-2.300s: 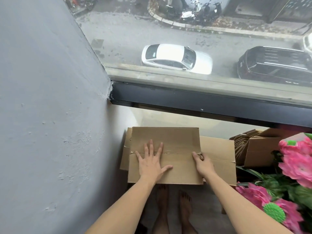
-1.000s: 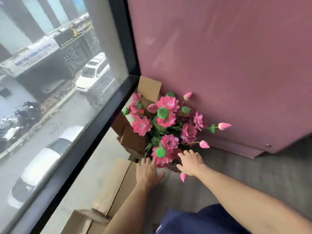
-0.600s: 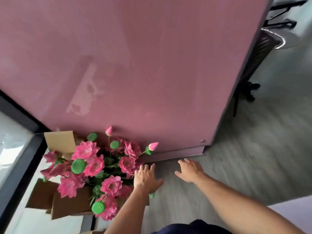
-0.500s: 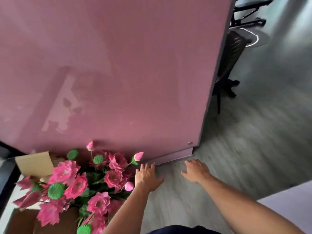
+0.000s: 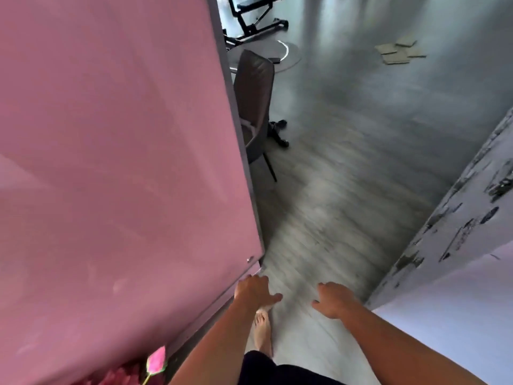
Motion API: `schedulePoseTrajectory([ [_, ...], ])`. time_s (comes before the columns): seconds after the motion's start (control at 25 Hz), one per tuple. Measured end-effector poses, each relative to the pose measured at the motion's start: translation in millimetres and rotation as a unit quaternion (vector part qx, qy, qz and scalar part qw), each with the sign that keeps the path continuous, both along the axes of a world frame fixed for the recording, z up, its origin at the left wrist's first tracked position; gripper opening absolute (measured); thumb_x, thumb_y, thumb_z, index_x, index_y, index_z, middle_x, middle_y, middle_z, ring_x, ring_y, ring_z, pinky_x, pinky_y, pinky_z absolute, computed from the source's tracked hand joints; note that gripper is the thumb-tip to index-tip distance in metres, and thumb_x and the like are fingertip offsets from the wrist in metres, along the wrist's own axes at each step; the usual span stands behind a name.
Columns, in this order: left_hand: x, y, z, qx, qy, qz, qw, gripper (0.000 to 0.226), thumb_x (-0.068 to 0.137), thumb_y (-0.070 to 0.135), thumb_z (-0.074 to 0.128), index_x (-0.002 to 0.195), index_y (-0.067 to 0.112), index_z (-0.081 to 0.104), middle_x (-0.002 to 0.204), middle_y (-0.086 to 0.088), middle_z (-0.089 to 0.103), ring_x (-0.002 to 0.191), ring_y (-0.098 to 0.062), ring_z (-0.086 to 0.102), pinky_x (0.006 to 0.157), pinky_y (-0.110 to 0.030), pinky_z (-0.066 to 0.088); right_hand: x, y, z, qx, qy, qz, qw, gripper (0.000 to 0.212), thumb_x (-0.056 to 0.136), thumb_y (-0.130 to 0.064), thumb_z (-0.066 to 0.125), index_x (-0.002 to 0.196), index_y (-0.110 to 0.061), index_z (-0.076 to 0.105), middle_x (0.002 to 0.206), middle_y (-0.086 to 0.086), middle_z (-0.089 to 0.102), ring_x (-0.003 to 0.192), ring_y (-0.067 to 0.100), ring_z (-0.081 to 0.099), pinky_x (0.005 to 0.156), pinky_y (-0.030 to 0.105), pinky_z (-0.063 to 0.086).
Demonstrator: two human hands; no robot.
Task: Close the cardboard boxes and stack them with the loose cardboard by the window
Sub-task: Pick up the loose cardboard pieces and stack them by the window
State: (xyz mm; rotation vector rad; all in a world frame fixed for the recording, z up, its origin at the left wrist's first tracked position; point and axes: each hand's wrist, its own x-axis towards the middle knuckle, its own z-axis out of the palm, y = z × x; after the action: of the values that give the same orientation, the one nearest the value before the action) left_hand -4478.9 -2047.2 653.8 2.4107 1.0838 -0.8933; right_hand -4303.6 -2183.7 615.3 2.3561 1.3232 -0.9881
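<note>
Loose cardboard [image 5: 399, 52]: a small heap of flat pieces, far off on the grey floor at the top right; blurry, maybe four or five, count not sure. Well apart from both hands.
Cardboard boxes: none to be seen here.
Left hand [image 5: 254, 291]: one, held out over the floor, fingers loose and a bit spread, holding nothing. Just beside the bottom corner of the pink panel; touching it or not, cannot tell.
Right hand [image 5: 333, 300]: one, held out too, fingers loose and a bit bent, holding nothing. Near the left hand, with a gap of floor between.
Bare foot [image 5: 262, 333]: one seen, flat on the floor under the left arm.
Pink panel [image 5: 116, 162]: one, big and shiny, filling the left side.
Pink flower bud [image 5: 156, 362]: one, at the bottom edge by the panel, with more pink petals next to it.
Chair [image 5: 256, 107]: one, dark, behind the panel's edge.
Floor [image 5: 333, 207]: grey, blurry.
Wall [image 5: 472, 218]: one, pale with dark chipped spots, on the right.
</note>
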Motion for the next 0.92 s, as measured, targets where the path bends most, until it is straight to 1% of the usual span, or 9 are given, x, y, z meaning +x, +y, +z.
schedulePoseTrajectory([
  [0.08,27,34,0,0.003,0.004,-0.041,0.999,0.075,0.091,0.071,0.044,0.142,0.016,0.049,0.145,-0.011,0.051,0.137,-0.031,0.044,0.109,-0.043,0.038,24,29,8,-0.006,-0.003,-0.021,1.0,0.057,0.094,-0.055,0.046,0.135,-0.015,0.05,0.136,0.011,0.056,0.123,0.029,0.056,0.096,0.037,0.047],
  [0.16,57,78,2,0.006,0.007,-0.071,0.997,0.075,0.089,0.073,0.044,0.14,0.017,0.051,0.143,-0.009,0.053,0.134,-0.03,0.046,0.106,-0.041,0.039,49,67,23,0.005,-0.001,-0.051,0.999,0.059,0.094,-0.056,0.046,0.136,-0.015,0.049,0.137,0.013,0.055,0.124,0.03,0.055,0.098,0.038,0.047],
  [0.32,137,159,3,0.003,-0.014,-0.103,0.995,0.074,0.088,0.073,0.044,0.136,0.017,0.053,0.138,-0.007,0.057,0.128,-0.03,0.053,0.102,-0.039,0.044,99,136,38,0.027,-0.01,-0.113,0.993,0.062,0.095,-0.056,0.046,0.143,-0.016,0.044,0.142,0.012,0.052,0.128,0.031,0.052,0.103,0.04,0.045],
  [0.44,200,190,6,-0.014,-0.033,-0.131,0.991,0.074,0.089,0.071,0.045,0.138,0.016,0.052,0.135,-0.007,0.059,0.122,-0.029,0.057,0.097,-0.04,0.049,135,160,41,0.015,0.014,-0.145,0.989,0.064,0.096,-0.056,0.046,0.146,-0.017,0.042,0.147,0.009,0.049,0.131,0.029,0.049,0.103,0.039,0.043],
  [0.52,246,207,2,-0.03,-0.03,-0.154,0.987,0.076,0.09,0.071,0.046,0.142,0.017,0.048,0.139,-0.007,0.056,0.126,-0.029,0.054,0.1,-0.042,0.048,177,172,38,0.0,0.012,-0.173,0.985,0.059,0.094,-0.052,0.048,0.143,-0.018,0.046,0.145,0.01,0.051,0.129,0.029,0.051,0.099,0.036,0.044],
  [0.64,315,234,-10,-0.058,-0.024,-0.164,0.984,0.079,0.09,0.07,0.05,0.148,0.017,0.043,0.149,-0.007,0.05,0.135,-0.029,0.048,0.106,-0.042,0.043,254,189,31,-0.006,0.006,-0.208,0.978,0.049,0.094,-0.043,0.049,0.138,-0.02,0.052,0.141,0.008,0.054,0.124,0.029,0.055,0.094,0.035,0.046],
  [0.72,357,253,-14,-0.064,-0.008,-0.167,0.984,0.08,0.09,0.07,0.05,0.149,0.015,0.043,0.15,-0.008,0.048,0.136,-0.03,0.047,0.109,-0.042,0.041,299,205,22,-0.01,0.009,-0.216,0.976,0.049,0.096,-0.043,0.048,0.139,-0.019,0.05,0.142,0.009,0.054,0.125,0.03,0.054,0.095,0.036,0.046],
  [0.8,405,275,-15,-0.059,0.011,-0.162,0.985,0.077,0.089,0.07,0.051,0.143,0.015,0.05,0.143,-0.009,0.055,0.13,-0.03,0.053,0.105,-0.042,0.045,343,228,21,-0.018,0.029,-0.217,0.976,0.053,0.096,-0.047,0.049,0.141,-0.018,0.049,0.143,0.01,0.053,0.125,0.029,0.054,0.095,0.034,0.045],
  [0.92,474,316,-11,-0.049,0.015,-0.106,0.993,0.064,0.087,0.066,0.051,0.125,0.015,0.062,0.126,-0.009,0.066,0.114,-0.03,0.062,0.096,-0.041,0.051,418,273,20,-0.032,0.047,-0.187,0.981,0.061,0.095,-0.054,0.05,0.143,-0.016,0.046,0.144,0.008,0.052,0.127,0.028,0.052,0.1,0.036,0.045],
])
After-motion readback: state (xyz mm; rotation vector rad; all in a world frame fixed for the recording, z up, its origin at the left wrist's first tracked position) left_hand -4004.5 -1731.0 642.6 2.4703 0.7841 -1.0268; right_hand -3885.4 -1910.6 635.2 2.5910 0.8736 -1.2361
